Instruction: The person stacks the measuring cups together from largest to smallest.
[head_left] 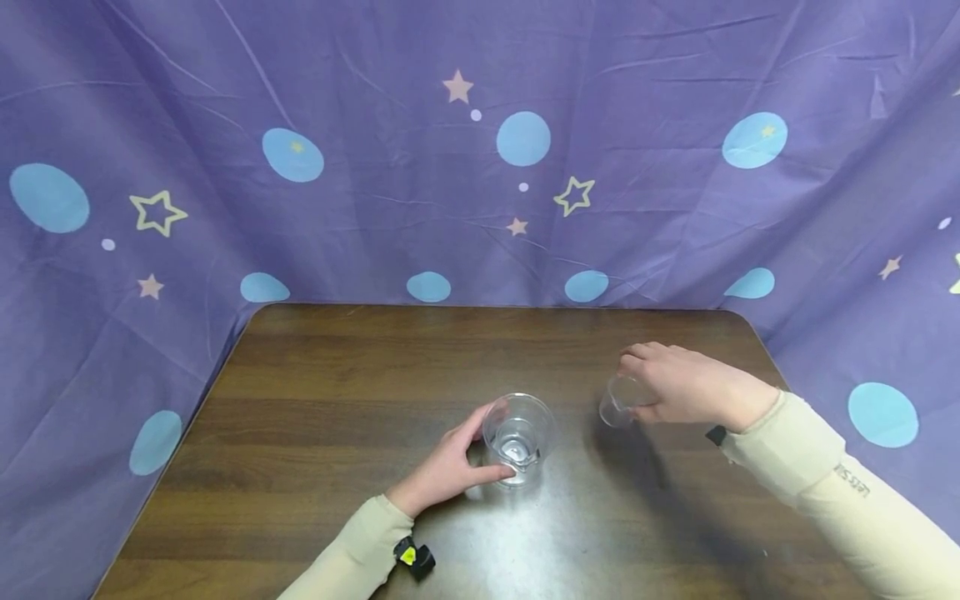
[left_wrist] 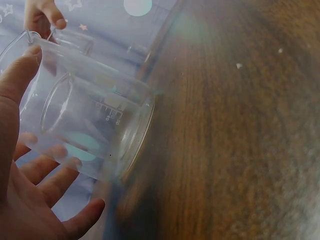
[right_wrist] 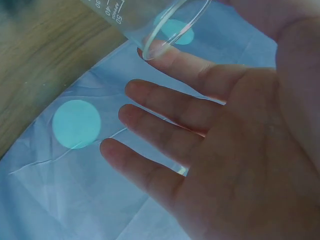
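A large clear beaker (head_left: pixel 536 421) stands on the table, my left hand (head_left: pixel 453 458) holding its side between thumb and fingers. Within it shows a smaller clear rim (left_wrist: pixel 56 102), apparently a smaller beaker, with printed scale marks. To the right, my right hand (head_left: pixel 678 383) pinches a small clear beaker (head_left: pixel 617 408) near its rim by thumb and index finger. That beaker (right_wrist: pixel 132 17) bears a printed scale and is held above the table. The other right fingers (right_wrist: pixel 160 132) extend away from the glass.
The brown wooden table (head_left: pixel 337 392) has rounded far corners. Purple curtain (head_left: pixel 390 167) with stars and dots hangs behind and at both sides. A black strap with a yellow mark (head_left: pixel 408 554) sits at the left wrist.
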